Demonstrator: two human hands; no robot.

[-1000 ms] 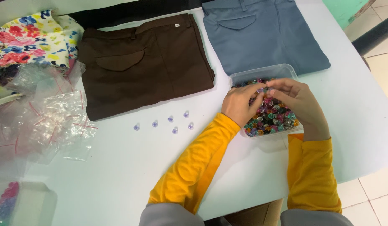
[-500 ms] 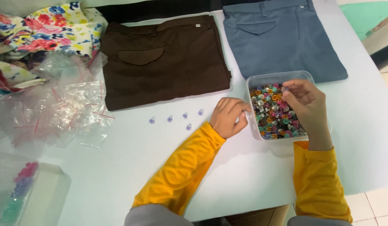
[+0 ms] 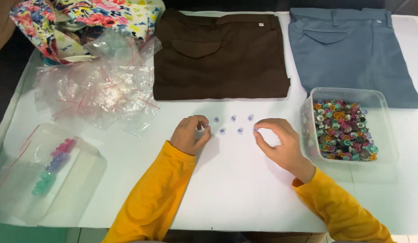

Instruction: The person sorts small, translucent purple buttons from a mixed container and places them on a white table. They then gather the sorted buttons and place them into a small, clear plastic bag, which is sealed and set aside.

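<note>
Both hands, left (image 3: 189, 135) and right (image 3: 277, 143), pinch tiny, hard-to-make-out purple buttons (image 3: 236, 124) on the white worktop (image 3: 236, 189), trousers (image 3: 220, 56) cut off above.

Too small to tell what kind: pale purple beads (image 3: 233, 118) on bench. Floral cloth (image 3: 83, 18) and grey trousers (image 3: 353, 49) cut off by top edge. Both yellow sleeves (image 3: 150, 198) cut off below.

A white table (image 3: 227, 198) stands evenly lit over dark surroundings.
</note>
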